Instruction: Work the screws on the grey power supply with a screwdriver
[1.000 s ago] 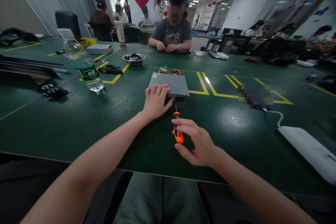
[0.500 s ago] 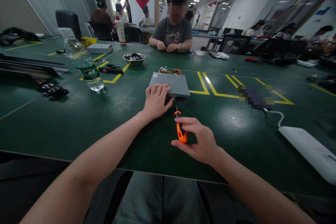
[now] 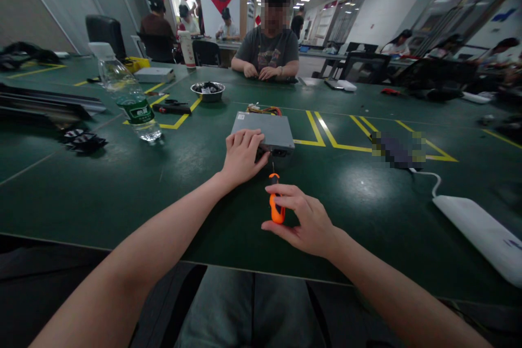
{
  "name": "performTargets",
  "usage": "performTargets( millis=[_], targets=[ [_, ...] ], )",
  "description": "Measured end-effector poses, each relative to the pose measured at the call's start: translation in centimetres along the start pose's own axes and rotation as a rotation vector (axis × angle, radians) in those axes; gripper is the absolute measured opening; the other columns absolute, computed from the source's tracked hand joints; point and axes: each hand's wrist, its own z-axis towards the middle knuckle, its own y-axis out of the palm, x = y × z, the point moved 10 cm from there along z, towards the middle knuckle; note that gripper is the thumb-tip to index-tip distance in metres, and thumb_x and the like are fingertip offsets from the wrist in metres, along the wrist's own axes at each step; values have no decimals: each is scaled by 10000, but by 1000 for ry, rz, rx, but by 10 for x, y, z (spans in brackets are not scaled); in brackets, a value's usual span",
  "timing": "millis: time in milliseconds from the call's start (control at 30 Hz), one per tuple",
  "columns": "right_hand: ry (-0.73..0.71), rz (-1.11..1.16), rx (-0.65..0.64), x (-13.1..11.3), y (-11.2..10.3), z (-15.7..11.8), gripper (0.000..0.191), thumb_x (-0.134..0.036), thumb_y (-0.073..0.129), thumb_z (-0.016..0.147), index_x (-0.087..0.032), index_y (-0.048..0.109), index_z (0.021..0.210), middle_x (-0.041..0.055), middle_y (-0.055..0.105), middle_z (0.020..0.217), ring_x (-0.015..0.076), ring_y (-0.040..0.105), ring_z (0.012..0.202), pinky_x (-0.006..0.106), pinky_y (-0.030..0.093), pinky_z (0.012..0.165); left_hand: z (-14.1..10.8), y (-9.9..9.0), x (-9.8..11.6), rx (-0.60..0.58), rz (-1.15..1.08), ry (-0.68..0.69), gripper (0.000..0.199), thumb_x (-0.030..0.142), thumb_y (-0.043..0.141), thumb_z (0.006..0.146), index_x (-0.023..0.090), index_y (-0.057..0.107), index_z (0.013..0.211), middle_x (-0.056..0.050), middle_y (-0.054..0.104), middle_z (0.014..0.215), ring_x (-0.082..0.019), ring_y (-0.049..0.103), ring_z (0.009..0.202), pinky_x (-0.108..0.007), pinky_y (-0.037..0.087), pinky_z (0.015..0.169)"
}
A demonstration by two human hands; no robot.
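A grey metal box (image 3: 274,129) with colored wires (image 3: 264,110) at its far side rests on the green table. My left hand (image 3: 243,156) grips its near left corner, fingers on top and thumb at the front face. My right hand (image 3: 304,217) holds an orange and black screwdriver (image 3: 277,206) between fingers and thumb. The screwdriver's thin shaft points away from me, towards the front face of the box; whether its tip touches anything is too small to tell.
On the left stand a water bottle (image 3: 136,109) and a metal bowl (image 3: 207,92), near a black tool (image 3: 173,109). To the right lie a blurred dark device (image 3: 395,151) and a white power bank (image 3: 479,236), joined by a cable. A person (image 3: 269,49) sits opposite.
My right hand and the screwdriver have shifted slightly left, and the handle now points straighter at the box. My left hand keeps its place on the box.
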Motion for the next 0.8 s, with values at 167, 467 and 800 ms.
performTargets(
  millis=[167,467,800],
  targets=[
    [-10,-46,-128,-4,9,-1,346,-266,535,821,-160,430,1133,160,499,1147,202,548,984,326,497,764,0,0,1,12,7,8,336,352,498,816,198,466,1113,-76,518,1207,-259,396,1124,-424,267,911],
    [-23,-44,26,-3,-4,1,317,-302,609,780,-201,436,1026,128,568,1090,179,600,898,307,513,713,0,-1,0,8,1,4,327,348,498,815,207,470,1109,-77,517,1212,-262,396,1128,-429,266,911],
    [-40,-125,-57,-7,1,1,293,-238,549,807,-185,476,1085,145,540,1114,181,594,883,303,506,699,0,-1,1,10,-3,9,333,349,500,815,204,466,1112,-75,515,1212,-258,395,1125,-428,263,915]
  ],
)
